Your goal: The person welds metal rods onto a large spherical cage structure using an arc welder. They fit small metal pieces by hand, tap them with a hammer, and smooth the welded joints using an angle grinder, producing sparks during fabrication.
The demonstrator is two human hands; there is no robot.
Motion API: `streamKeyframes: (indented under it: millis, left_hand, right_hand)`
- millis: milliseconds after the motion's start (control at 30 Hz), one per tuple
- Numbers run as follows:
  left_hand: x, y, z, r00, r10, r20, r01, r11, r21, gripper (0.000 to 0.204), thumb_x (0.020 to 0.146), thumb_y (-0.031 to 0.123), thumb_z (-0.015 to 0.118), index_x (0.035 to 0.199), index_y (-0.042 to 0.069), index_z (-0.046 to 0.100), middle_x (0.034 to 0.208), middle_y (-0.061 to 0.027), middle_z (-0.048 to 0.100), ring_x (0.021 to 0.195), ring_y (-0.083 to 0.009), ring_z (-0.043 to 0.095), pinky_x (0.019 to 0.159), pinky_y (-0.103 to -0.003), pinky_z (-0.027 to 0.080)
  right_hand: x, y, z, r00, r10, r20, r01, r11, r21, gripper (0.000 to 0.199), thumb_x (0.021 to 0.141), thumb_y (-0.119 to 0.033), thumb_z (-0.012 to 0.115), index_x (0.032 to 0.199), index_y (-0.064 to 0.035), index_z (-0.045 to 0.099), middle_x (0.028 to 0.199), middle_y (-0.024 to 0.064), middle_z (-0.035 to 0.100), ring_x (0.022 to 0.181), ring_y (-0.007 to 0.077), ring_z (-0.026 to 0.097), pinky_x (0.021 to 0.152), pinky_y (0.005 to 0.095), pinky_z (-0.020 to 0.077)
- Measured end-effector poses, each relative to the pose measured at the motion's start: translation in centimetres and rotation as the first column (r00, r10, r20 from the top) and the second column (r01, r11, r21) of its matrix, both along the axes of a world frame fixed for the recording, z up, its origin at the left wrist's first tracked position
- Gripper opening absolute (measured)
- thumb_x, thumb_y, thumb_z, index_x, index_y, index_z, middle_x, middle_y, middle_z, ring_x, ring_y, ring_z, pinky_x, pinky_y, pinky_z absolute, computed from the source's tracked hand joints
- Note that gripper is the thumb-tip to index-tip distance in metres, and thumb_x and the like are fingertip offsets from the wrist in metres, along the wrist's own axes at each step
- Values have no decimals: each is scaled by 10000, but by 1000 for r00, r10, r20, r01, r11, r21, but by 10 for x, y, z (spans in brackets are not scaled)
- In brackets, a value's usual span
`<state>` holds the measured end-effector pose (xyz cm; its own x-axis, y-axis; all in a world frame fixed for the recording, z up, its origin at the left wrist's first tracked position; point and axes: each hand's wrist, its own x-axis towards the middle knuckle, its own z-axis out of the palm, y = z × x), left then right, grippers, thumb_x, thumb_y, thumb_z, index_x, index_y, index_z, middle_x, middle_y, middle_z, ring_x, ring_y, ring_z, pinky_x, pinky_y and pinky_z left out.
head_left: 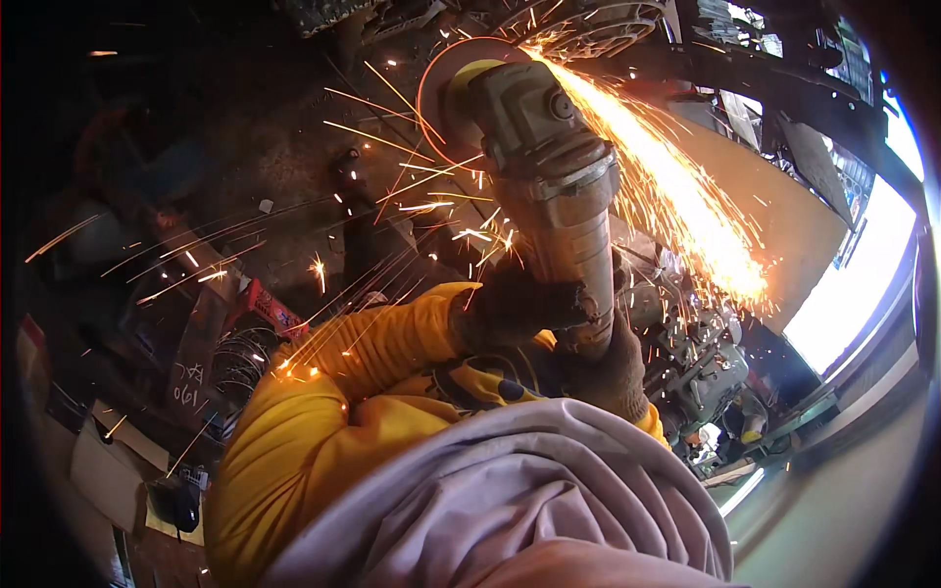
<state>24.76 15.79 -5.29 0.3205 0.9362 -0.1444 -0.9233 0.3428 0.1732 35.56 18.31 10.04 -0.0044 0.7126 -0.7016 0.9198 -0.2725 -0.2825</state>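
From the head camera, an angle grinder (544,167) rises in the middle of the picture, its worn, greyish body pointing up and away from the person, the round disc (461,73) at its far end glowing orange along its rim. Both hands wear dark work gloves and are wrapped around the lower part of the tool's body: the left hand (510,304) closes on it from the left side, fingers curled tight around the barrel, and the right hand (613,367) clamps it from below and to the right, just under the left one, the two touching. Yellow sleeves (323,402) run back from the gloves toward the lower edge, and a fold of pale pinkish cloth (510,490) covers the near forearm and fills the bottom centre, hiding the wrists. A thick stream of sparks (676,196) shoots from the disc to the right and down, and thinner streaks scatter leftward over the dark floor (245,147). The sparks and the grinder's head stand in front of whatever the disc is cutting, so the workpiece cannot be made out. To the right lies a flat brownish sheet of metal (784,216), with grey machine parts (706,367) below it near the right hand. At lower left sit a red object (270,309) and dark scrap, too dim to tell apart. Bright daylight burns along the right rim.
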Motion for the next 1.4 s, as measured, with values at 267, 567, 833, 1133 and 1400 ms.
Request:
streamKeyframes:
  millis: [267, 567, 833, 1133, 1400]
  left_hand:
    - [-2, 8, -1, 977, -3, 213, 1, 1000, 10, 785, 801, 170, 843, 1447, 53, 412, 1361, -130, 571, 1276, -264, 568, 1073, -423, 489]
    - [-1, 3, 1, 992, -30, -123, 58, 973, 224, 815, 815, 222, 856, 1464, 77, 384, 1342, -111, 566, 1269, -226, 563, 1088, -414, 475]
    - [33, 0, -14, 993, 28, 113, -32, 999, 38, 836, 803, 219, 863, 1451, 81, 353, 1329, -122, 546, 1261, -243, 549, 1095, -429, 469]
    - [34, 7, -16, 998, 67, 7, -68, 993, 100, 809, 829, 187, 829, 1454, 83, 326, 1350, -130, 518, 1261, -243, 540, 1075, -432, 487]
    - [34, 13, -3, 986, 169, 12, -169, 985, -31, 669, 766, 138, 841, 1336, 27, 508, 1181, -112, 658, 1112, -229, 650, 977, -400, 542]
  right_hand:
    - [-3, 0, -4, 999, 51, 13, -51, 998, 43, 708, 729, -262, 917, 1318, -58, 582, 1142, 185, 727, 1076, 310, 715, 895, 408, 558]
    - [23, -6, 0, 997, 63, -54, -60, 997, 52, 684, 751, -183, 876, 1348, -53, 568, 1120, 196, 732, 1074, 320, 717, 896, 397, 559]
    - [39, -6, -17, 998, 50, -41, -50, 999, 16, 683, 724, -96, 825, 1354, -50, 565, 1126, 202, 729, 1069, 332, 716, 896, 401, 559]
    - [53, -1, -24, 995, 93, -28, -91, 995, 50, 678, 723, -132, 851, 1337, -55, 573, 1114, 207, 726, 1056, 341, 717, 890, 416, 562]
    - [57, 6, -26, 991, 135, -15, -134, 990, 50, 689, 703, -143, 866, 1321, -57, 575, 1103, 211, 725, 1052, 352, 715, 883, 422, 562]
